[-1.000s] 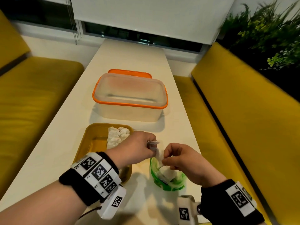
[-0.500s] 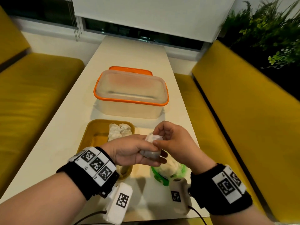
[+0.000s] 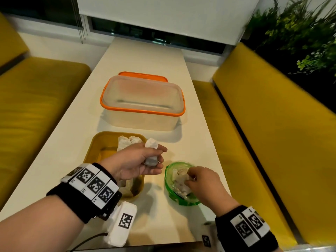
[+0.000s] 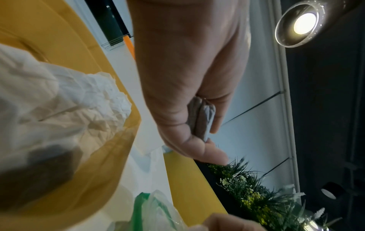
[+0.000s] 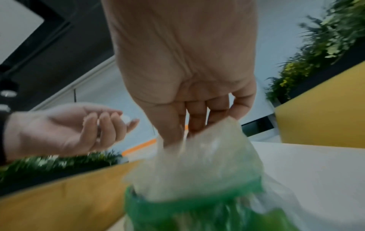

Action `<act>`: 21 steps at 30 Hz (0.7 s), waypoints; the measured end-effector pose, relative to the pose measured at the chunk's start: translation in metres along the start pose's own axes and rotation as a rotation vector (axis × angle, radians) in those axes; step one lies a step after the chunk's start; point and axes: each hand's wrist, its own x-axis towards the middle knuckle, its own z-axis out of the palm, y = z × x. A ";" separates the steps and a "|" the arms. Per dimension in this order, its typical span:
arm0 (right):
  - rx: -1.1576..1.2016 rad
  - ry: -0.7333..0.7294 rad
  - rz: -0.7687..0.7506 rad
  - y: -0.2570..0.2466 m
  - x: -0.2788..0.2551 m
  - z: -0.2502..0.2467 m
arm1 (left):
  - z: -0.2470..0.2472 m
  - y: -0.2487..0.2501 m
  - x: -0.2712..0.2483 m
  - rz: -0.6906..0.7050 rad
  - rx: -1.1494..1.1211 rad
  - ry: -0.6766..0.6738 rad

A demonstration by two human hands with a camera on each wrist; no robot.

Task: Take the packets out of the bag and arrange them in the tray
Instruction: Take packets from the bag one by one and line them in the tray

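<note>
nearest me, the right hand [image 3: 203, 184] reaches into the mouth of the green bag [image 3: 170, 190], its fingers curled around a white packet there; the wrist view is blurred, so i can't tell if it has a firm hold yet. just left of it, the left hand [image 3: 138, 161] hovers over the tray's right edge with its fingers wrapped round one packet [image 3: 151, 151], which sticks up past the knuckles. the yellow tray [image 3: 94, 148] sits under that hand, beside the bag, with packets already laid in it: two side by side at the far end, and at least one more near the wrist, mostly hidden. so i'd judge the job roughly midway: a few are placed, one is in hand and about to go down, and several, perhaps three or more, are left in the bag. further back stands one clear box [image 3: 143, 106] with an orange rim, and one orange lid [image 3: 141, 75] behind it.
</note>
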 end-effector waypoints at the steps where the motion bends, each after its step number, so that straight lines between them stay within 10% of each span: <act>1: 0.095 0.005 0.001 0.002 -0.001 -0.003 | 0.000 -0.001 0.000 0.004 0.014 0.008; 10: 0.920 0.010 0.031 0.006 -0.001 -0.041 | 0.013 -0.007 0.011 0.006 0.046 0.041; 16: 0.753 -0.192 -0.236 -0.030 0.005 -0.074 | 0.027 0.000 0.017 -0.022 0.005 -0.101; 21: 0.530 0.024 -0.219 -0.048 0.018 -0.058 | 0.025 -0.003 0.007 -0.132 -0.104 -0.311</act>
